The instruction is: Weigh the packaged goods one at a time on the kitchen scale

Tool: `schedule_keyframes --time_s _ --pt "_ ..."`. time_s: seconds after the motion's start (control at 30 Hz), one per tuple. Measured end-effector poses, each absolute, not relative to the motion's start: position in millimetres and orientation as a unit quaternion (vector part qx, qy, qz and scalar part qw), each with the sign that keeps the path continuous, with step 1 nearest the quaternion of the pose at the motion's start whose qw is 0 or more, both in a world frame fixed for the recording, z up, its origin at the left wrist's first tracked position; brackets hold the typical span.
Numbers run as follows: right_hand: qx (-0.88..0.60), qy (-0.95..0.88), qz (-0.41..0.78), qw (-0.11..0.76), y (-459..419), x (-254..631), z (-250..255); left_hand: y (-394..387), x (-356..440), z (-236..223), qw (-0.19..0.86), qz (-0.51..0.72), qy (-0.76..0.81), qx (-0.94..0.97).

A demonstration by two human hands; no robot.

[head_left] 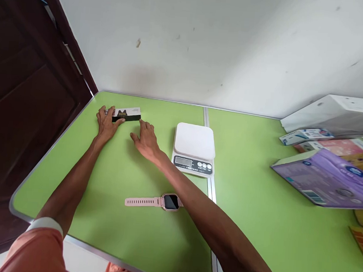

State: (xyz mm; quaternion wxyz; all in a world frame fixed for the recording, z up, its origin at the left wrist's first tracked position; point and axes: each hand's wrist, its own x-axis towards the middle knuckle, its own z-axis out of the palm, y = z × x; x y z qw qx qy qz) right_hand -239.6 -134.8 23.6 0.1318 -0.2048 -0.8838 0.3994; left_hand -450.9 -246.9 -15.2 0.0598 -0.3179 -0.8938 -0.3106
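Observation:
Toward the far left of the green table lies a long slim box [127,114], white on top with a black cat-like shape and a black front side. My left hand [107,124] grips its left end, the thumb along the front and the fingers over the far left part, covering some of the print. At the box's right front corner is my right hand [147,140], thumb and fingers apart and nothing held; the fingertips are at or just short of the corner. A pink smartwatch [170,202] lies nearer me, its right strap partly hidden beneath my right forearm.
A white kitchen scale [194,142] stands right of my right hand, near the metal seam [211,190] of the table. Farther right are a purple package [324,177], a white box [335,111] and other packets. A wall rises behind; a dark door [22,100] is at left.

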Motion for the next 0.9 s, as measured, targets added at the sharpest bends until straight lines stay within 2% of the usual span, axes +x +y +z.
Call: schedule_keyframes --time_s 0.2,0.3,0.6,0.8,0.9 --pt "-0.101 -0.887 0.403 0.203 -142.9 -163.1 35.3 -209.4 -485.7 0.1 0.031 -0.311 -0.895 -0.317" --pt "-0.102 -0.871 0.407 0.257 -138.6 -114.6 41.6 -193.5 -494.9 10.8 0.015 -0.301 -0.903 -0.306" --pt "-0.305 -0.789 0.305 0.438 -110.2 21.4 44.2 -169.0 -485.6 39.3 0.039 -0.362 -0.903 -0.226" --pt "-0.481 -0.708 0.17 0.488 -86.8 98.4 14.2 -177.3 -445.1 51.7 0.058 -0.349 -0.903 -0.244" --pt "-0.565 -0.649 0.106 0.499 -77.4 141.8 -5.7 -182.3 -422.0 57.4 0.075 -0.371 -0.872 -0.312"
